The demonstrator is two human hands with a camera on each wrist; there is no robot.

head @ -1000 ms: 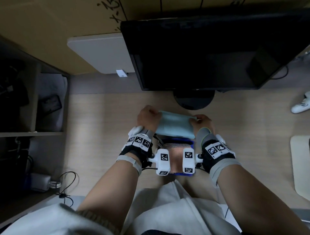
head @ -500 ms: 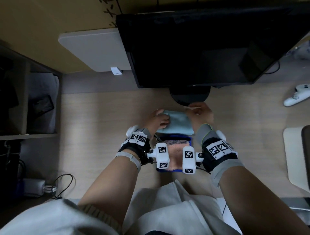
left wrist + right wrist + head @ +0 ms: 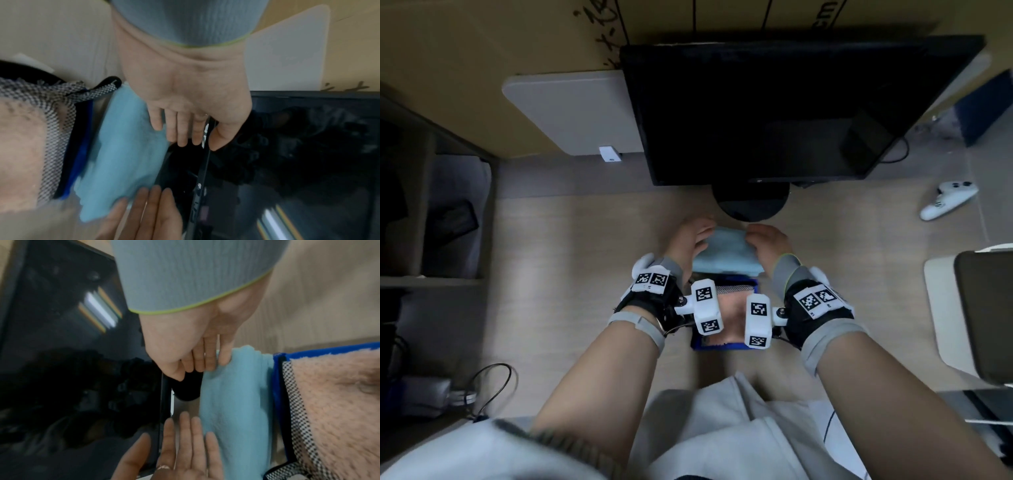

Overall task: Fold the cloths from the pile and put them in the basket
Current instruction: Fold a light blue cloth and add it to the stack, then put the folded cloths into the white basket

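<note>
A folded light blue cloth (image 3: 726, 253) lies on the wooden desk, just beyond a blue-rimmed mesh basket (image 3: 754, 283). A pinkish fluffy cloth (image 3: 732, 308) lies inside the basket. My left hand (image 3: 698, 236) stands at the blue cloth's left end with its fingers straight. My right hand (image 3: 760, 236) stands at the right end, also with straight fingers. In the left wrist view my left fingers (image 3: 152, 204) touch the cloth (image 3: 123, 154). The right wrist view shows the cloth (image 3: 232, 402) between both hands and against the basket's rim (image 3: 277, 386).
A black monitor (image 3: 774, 113) stands close behind the cloth, with its round base (image 3: 751, 205) almost at my fingertips. A white controller (image 3: 945, 202) lies far right and a shelf unit (image 3: 431, 222) is on the left. White fabric (image 3: 722, 428) lies at the near edge.
The blue cloth, held up and gripped by both hands, came down onto the desk beyond the basket. Both hands let go and now flank it with straight fingers.
</note>
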